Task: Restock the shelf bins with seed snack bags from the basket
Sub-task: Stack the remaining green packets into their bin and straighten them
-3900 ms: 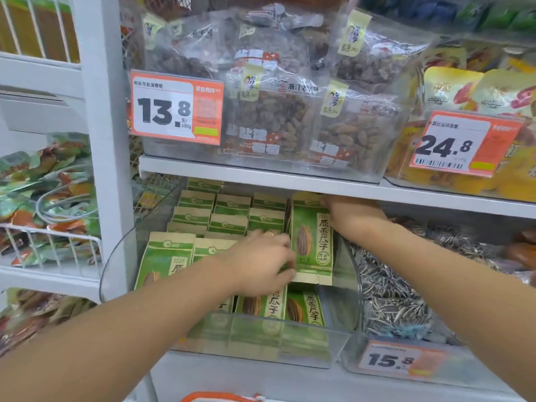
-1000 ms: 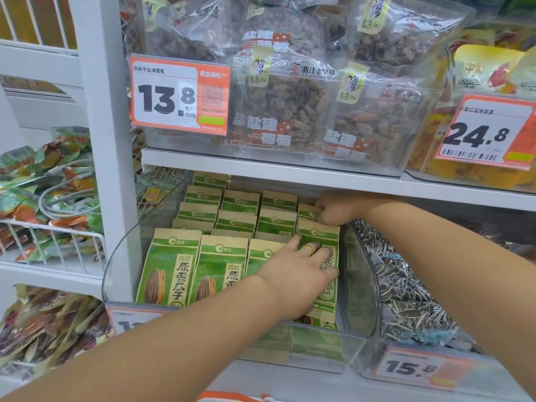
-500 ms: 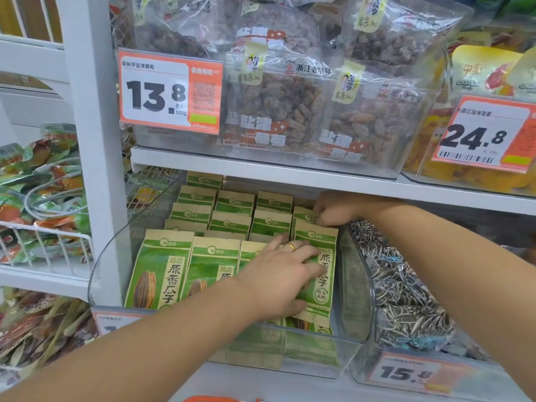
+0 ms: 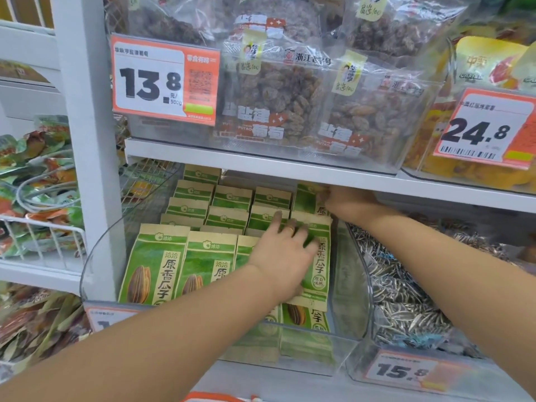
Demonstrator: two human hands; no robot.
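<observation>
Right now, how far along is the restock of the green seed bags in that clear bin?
Done: the clear bin already holds rows of green seed bags standing front to back. In hand: the left hand presses one bag into the right-hand column, while the right hand grips a bag at the back. Left: seating those two; the basket is barely in view, so remaining stock is unknown.

- Seed snack bags: matt kraft-look paper with green printed panels
- Shelf bin: clear, smooth, glossy plastic
- Shelf and upright post: smooth white painted metal
- Raisin packs: crinkly, shiny clear film
- Wire basket: white coated wire
- Price tag: glossy printed card
- Ring: shiny gold metal
</observation>
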